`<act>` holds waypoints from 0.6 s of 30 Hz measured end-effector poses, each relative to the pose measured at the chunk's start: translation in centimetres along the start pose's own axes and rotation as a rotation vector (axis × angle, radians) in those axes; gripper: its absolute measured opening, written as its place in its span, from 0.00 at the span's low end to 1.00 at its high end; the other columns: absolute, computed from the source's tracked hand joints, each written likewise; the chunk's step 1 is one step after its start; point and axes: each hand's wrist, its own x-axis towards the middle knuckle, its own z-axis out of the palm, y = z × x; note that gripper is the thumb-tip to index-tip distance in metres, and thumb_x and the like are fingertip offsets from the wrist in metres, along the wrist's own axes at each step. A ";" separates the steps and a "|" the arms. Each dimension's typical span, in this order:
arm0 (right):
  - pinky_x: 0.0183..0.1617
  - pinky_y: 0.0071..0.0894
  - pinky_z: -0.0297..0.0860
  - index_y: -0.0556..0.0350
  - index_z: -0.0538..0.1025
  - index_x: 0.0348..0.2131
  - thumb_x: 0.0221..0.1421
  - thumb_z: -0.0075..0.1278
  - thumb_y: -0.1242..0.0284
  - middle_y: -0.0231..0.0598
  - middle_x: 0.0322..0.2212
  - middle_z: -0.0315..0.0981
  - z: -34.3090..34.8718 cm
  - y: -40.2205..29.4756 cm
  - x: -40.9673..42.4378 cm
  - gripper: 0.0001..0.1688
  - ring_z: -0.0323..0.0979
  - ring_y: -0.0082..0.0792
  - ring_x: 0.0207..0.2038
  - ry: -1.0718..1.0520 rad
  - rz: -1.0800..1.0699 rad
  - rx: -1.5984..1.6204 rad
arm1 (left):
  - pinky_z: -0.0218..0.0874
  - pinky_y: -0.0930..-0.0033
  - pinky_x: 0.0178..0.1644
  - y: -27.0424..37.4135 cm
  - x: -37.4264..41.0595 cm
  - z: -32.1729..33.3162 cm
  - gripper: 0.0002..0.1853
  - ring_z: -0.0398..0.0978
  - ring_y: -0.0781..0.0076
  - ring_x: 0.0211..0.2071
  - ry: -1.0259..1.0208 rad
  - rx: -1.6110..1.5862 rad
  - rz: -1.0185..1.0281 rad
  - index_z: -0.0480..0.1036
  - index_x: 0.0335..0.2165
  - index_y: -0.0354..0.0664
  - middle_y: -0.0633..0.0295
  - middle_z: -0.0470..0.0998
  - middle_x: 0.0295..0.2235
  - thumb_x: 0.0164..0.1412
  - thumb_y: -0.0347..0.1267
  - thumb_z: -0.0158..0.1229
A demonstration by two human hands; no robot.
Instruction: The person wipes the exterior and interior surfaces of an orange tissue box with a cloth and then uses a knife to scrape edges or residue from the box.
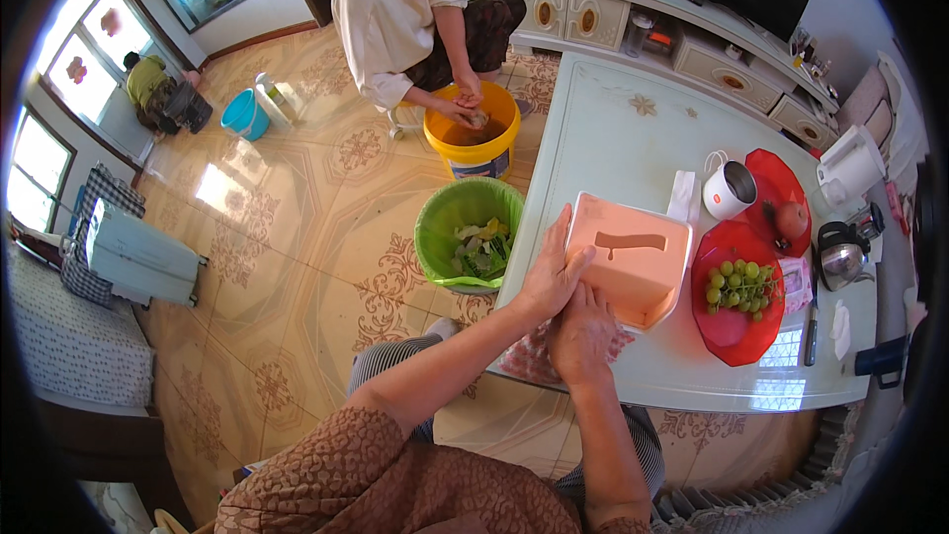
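A peach-coloured tissue box with a white edge [619,237] is tilted above the near left corner of a glass-topped table. On its top is a wavy slot. My left hand [552,271] grips the box's left side, with the thumb on the peach face and the fingers along the white edge. My right hand [586,337] is just below, its fingers against the near side of the box; its fingertips are partly hidden. Under my right hand a pink-and-white patterned cloth [526,356] lies on the table corner.
Red dishes hold green grapes [741,285] and a round reddish fruit [791,219]. Nearby are a white mug [730,190], a kettle [843,259] and a knife [812,326]. A green waste bin [434,237] stands left of the table. Beyond it, another person's hands are over a yellow bucket [474,156].
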 end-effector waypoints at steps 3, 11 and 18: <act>0.48 0.50 0.67 0.59 0.74 0.43 0.50 0.52 0.77 0.45 0.39 0.76 0.0 0.2 0.0 0.18 0.72 0.51 0.45 -0.022 0.013 -0.002 | 0.41 0.57 0.72 -0.3 0.1 0.0 0.42 0.50 0.46 0.69 -0.007 0.021 0.013 0.42 0.69 0.33 0.41 0.53 0.67 0.70 0.43 0.52; 0.48 0.49 0.66 0.59 0.74 0.46 0.50 0.52 0.78 0.44 0.40 0.75 -0.8 -0.2 0.5 0.20 0.71 0.49 0.44 -0.055 -0.027 -0.080 | 0.46 0.56 0.70 -0.7 0.3 -0.3 0.42 0.53 0.45 0.67 -0.040 0.080 0.035 0.41 0.70 0.37 0.43 0.53 0.66 0.70 0.45 0.50; 0.50 0.49 0.64 0.59 0.73 0.47 0.50 0.52 0.77 0.43 0.41 0.74 -1.2 -0.1 0.5 0.21 0.70 0.49 0.45 -0.097 -0.026 -0.084 | 0.48 0.55 0.69 0.1 0.3 -0.7 0.43 0.54 0.44 0.67 -0.078 0.139 0.001 0.39 0.70 0.40 0.44 0.53 0.67 0.70 0.45 0.50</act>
